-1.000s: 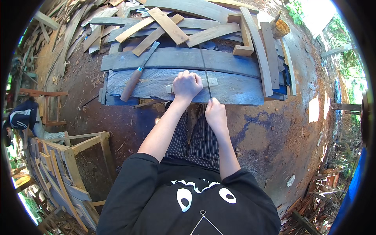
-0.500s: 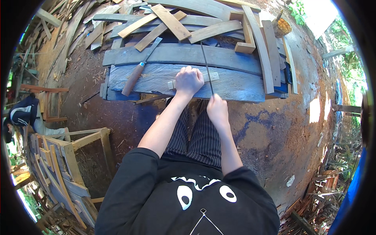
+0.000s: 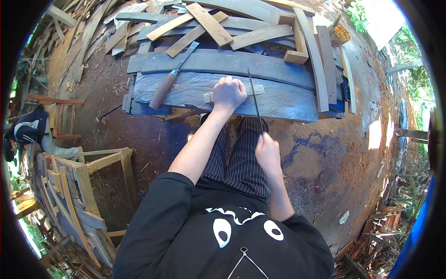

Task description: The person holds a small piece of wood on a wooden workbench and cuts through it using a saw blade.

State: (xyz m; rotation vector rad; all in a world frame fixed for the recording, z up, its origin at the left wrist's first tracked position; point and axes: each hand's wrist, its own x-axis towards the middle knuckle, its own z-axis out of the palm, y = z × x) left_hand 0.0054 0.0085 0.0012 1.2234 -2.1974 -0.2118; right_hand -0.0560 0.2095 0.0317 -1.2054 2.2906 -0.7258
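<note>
My left hand point(image 3: 229, 94) is closed in a fist over a short, pale wooden strip point(image 3: 259, 89), pinning it flat on the weathered plank bench point(image 3: 290, 103). Both ends of the strip show beside the hand. My right hand point(image 3: 268, 151) grips a long, thin hand saw point(image 3: 257, 109), seen nearly edge-on, its handle hidden in the fist. The blade lies across the strip, just right of my left hand, and its tip points away over the bench. A wide-bladed chisel point(image 3: 163, 89) with a brown wooden handle and blue collar lies on the bench to the left.
Loose boards point(image 3: 209, 25) are heaped across the far side of the bench. An L-shaped wooden piece point(image 3: 298, 42) and upright boards point(image 3: 312, 60) stand at its right. A wooden frame point(image 3: 88, 186) is at lower left, near another person point(image 3: 32, 128).
My right hand has drawn back toward my body, pulling the saw across the strip. My left hand stays on the strip. The whole view has shifted slightly.
</note>
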